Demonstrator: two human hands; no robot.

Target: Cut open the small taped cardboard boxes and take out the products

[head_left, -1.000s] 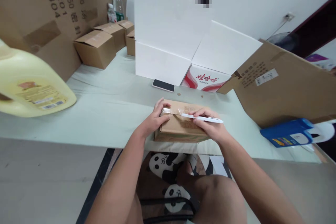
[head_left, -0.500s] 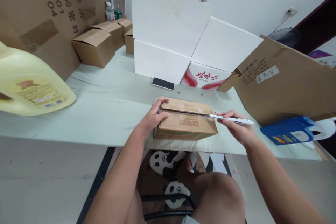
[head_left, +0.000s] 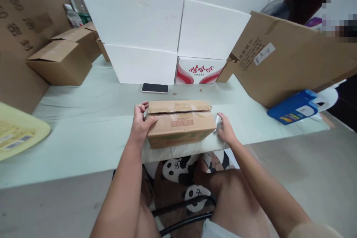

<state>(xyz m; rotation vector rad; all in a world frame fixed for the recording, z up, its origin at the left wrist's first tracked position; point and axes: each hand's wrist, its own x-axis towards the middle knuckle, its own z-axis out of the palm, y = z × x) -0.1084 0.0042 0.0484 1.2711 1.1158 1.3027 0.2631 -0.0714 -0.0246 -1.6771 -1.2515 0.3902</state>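
A brown cardboard carton (head_left: 181, 124) printed "COCONUT" sits near the table's front edge. A dark slit runs along its top seam, between the two flaps. My left hand (head_left: 142, 121) grips the carton's left end, its thumb on the top and its fingers at the far corner. Beside the right end, my right hand (head_left: 226, 128) is low over the table with its index finger and thumb apart. A small part of the white utility knife (head_left: 216, 123) shows between that hand and the carton; the rest is hidden.
Behind the carton lies a phone (head_left: 155, 88) in front of stacked white boxes (head_left: 139, 63). A blue jug (head_left: 292, 108) lies at the right, by a large cardboard sheet (head_left: 259, 59). At left are a yellow jug (head_left: 22, 134) and small brown boxes (head_left: 61, 63).
My right hand has drawn the knife out of the carton's seam and lowered it beside the right end. My left hand stays on the carton. The view has turned to the right.
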